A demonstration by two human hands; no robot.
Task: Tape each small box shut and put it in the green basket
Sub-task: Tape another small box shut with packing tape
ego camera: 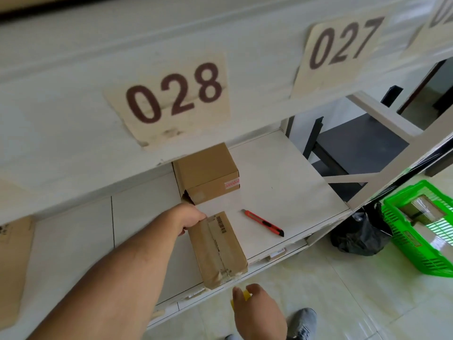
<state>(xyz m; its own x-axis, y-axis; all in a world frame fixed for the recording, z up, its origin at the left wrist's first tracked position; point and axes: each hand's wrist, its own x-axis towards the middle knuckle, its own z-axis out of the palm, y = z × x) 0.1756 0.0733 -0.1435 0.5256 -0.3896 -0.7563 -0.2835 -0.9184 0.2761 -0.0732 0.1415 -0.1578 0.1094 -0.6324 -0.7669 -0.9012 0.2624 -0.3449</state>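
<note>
A small cardboard box (218, 249) lies on the white shelf (282, 182) at its front edge, with clear tape along its top seam and a barcode label. My left hand (190, 218) grips the box's far end. Just below the shelf edge, my right hand (257, 312) is closed around something yellow (246, 296), mostly hidden by the fingers. A second, taller cardboard box (208, 174) stands behind on the shelf. The green basket (416, 244) sits on the floor at the right with a taped box (420, 208) inside it.
A red utility knife (263, 222) lies on the shelf right of the box. A black plastic bag (360, 231) sits on the floor beside the basket. Labels 028 and 027 hang on the shelf above. My grey shoe (302, 322) is on the tiled floor.
</note>
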